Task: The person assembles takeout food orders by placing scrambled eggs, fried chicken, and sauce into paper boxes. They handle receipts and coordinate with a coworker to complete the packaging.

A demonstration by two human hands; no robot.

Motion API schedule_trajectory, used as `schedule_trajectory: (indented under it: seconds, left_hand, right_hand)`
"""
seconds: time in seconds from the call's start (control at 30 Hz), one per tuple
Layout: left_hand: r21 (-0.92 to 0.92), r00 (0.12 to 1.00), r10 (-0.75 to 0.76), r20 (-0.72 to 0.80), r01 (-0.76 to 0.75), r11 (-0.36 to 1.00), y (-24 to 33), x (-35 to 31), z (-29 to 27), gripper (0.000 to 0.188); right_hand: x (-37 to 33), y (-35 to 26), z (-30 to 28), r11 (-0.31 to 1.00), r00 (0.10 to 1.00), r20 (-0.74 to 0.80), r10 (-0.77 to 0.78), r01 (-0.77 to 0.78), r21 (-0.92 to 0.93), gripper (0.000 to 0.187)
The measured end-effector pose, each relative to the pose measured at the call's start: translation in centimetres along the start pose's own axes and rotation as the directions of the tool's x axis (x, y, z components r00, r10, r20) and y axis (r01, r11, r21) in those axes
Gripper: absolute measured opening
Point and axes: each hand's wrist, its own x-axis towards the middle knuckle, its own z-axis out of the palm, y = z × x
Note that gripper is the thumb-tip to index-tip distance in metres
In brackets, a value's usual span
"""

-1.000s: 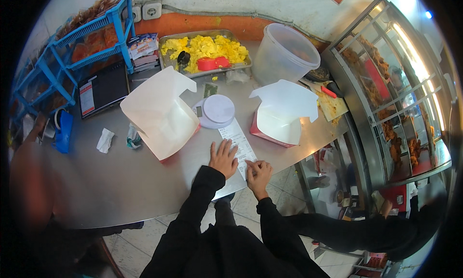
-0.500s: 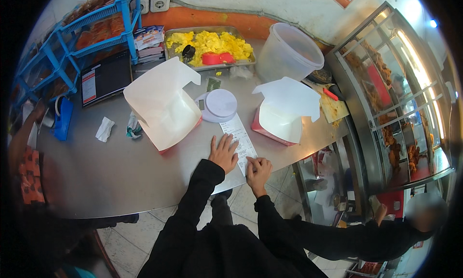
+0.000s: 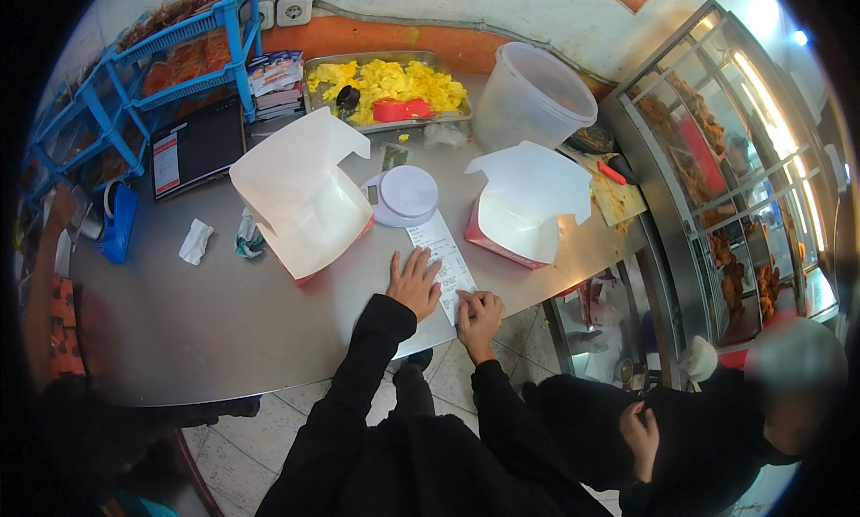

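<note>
A long white receipt [image 3: 448, 262] lies on the steel table [image 3: 197, 329], its far end at a white kitchen scale [image 3: 408, 195]. My left hand [image 3: 415, 282] rests flat with fingers spread on the table along the receipt's left edge. At the receipt's near right edge, my right hand [image 3: 480, 320] has its fingers curled, thumb and forefinger closed on the paper. An open white carton box [image 3: 309, 203] stands left of the scale, tilted in view. Another open carton box [image 3: 520, 221] with red outer sides stands to its right.
Behind are a metal tray [image 3: 385, 121] of yellow food and a translucent bucket [image 3: 528, 100]. Blue racks [image 3: 184, 69], a black laptop [image 3: 199, 148] and a tape dispenser [image 3: 117, 221] stand left. A glass display case [image 3: 743, 176] and a co-worker in black [image 3: 699, 436] are at the right.
The co-worker at the right has turned and drawn closer, with a hand now in front of the body. My hands and the receipt have stayed in place.
</note>
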Motion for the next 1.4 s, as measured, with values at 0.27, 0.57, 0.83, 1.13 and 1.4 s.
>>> schedule_trajectory:
  seconds: [0.27, 0.57, 0.83, 1.13, 1.4]
  left_hand:
    - [-0.016, 1.000, -0.009, 0.011, 0.010, 1.000, 0.0, 0.0, -0.1, 0.041]
    - [-0.027, 1.000, -0.009, 0.002, 0.009, 1.000, 0.1, 0.1, -0.2, 0.041]
    - [-0.018, 1.000, -0.013, 0.009, 0.013, 1.000, 0.0, 0.1, 0.2, 0.043]
    - [-0.052, 0.992, 0.053, -0.110, -0.059, 0.997, -0.9, 0.0, 0.9, 0.051]
    - [-0.269, 0.919, 0.252, -0.303, -0.336, 0.902, 7.5, -7.5, -3.8, 0.038]
  right_hand:
    - [-0.2, 0.2, 0.1, 0.999, 0.999, 0.018, 0.031, -0.031, 0.014, 0.017]
    - [-0.2, 0.3, 0.1, 0.999, 0.999, 0.029, 0.022, -0.023, 0.024, 0.017]
    - [-0.3, 0.5, 0.1, 0.999, 1.000, 0.018, 0.022, -0.023, 0.039, 0.016]
    - [-0.1, 0.5, 0.1, 0.999, 0.998, -0.058, -0.023, 0.025, 0.032, 0.013]
    - [-8.9, -2.0, -3.6, 0.856, 0.999, -0.006, 0.039, -0.030, 0.516, 0.019]
